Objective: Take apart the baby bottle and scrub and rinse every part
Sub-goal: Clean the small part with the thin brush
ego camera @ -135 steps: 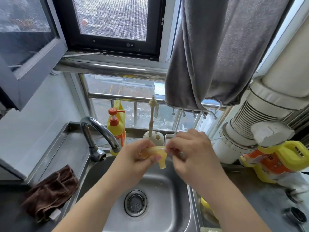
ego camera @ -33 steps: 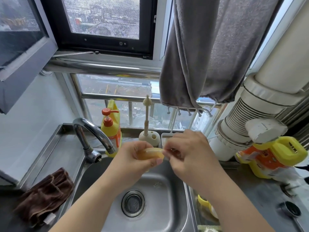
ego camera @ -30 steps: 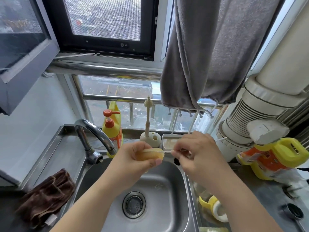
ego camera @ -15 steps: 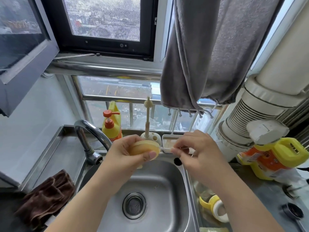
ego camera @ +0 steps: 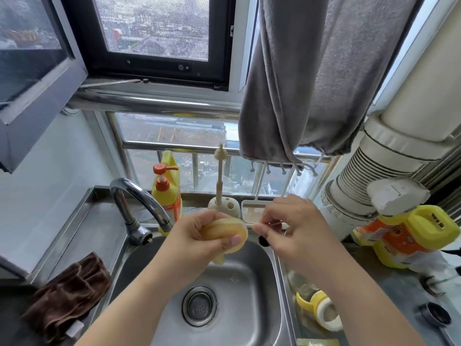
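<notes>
Left hand (ego camera: 199, 242) grips the yellowish silicone nipple (ego camera: 228, 233), fingers curled round it, just above the sink (ego camera: 262, 265) basin. Right hand (ego camera: 291, 228) pinches a thin white brush (ego camera: 249, 224), tip at the nipple's rim. Step, prob.: scrubbing inside the nipple w/ the fine brush; tap (ego camera: 139, 198), back-left of sink, shows no water. Next needs brush worked thru, then rinse. Nipple looks soft, squashed, translucent amber. Bottle body w/ yellow collar (ego camera: 316, 310) lies right of sink.
</notes>
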{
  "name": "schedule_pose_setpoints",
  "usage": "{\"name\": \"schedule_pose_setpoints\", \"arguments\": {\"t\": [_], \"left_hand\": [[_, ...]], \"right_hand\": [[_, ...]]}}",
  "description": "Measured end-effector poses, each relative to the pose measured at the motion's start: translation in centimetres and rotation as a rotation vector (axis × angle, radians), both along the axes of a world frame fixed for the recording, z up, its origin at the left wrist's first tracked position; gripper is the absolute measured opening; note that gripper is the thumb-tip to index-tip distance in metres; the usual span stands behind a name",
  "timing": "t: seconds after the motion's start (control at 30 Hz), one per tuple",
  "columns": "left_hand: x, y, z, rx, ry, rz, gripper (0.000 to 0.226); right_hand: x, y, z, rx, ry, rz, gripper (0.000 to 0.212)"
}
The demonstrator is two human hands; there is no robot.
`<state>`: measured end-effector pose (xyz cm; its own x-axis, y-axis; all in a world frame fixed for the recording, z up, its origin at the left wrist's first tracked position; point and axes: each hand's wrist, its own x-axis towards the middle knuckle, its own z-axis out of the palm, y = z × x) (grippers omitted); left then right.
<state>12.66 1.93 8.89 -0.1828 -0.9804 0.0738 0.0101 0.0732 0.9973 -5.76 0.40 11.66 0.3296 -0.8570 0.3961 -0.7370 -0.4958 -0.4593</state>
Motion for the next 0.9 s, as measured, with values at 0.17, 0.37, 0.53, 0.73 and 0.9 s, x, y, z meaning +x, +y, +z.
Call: {"name": "schedule_pose_setpoints", "arguments": {"t": [0.17,0.37,0.53,0.73,0.9], "left_hand": [[-0.3,0.2,-0.1,0.012,0.045,0.033,0.011],[0.1,0.3,-0.1,0.078,0.139,0.116,0.020],[-0.2,0.5,-0.1,0.117,0.269,0.041,0.023],[-1.0,0.7,-0.5,0.031,0.127,0.137,0.022],[-1.0,1.0,-2.0,-0.221,-0.187,0.260,0.012]], "right_hand": [[1.1,0.5,-0.1,-0.023,0.047,-0.010,0.014],[-0.7,0.8,0.3,0.044,0.021,-0.066,0.012],[0.3,0.9,0.8,0.030,0.015,-0.070,0.010],[1.3,2.0,0.9,0.032,0.051,-0.165,0.013],[3.1,3.0,0.6,0.117,0.068,-0.305,0.014]]}}
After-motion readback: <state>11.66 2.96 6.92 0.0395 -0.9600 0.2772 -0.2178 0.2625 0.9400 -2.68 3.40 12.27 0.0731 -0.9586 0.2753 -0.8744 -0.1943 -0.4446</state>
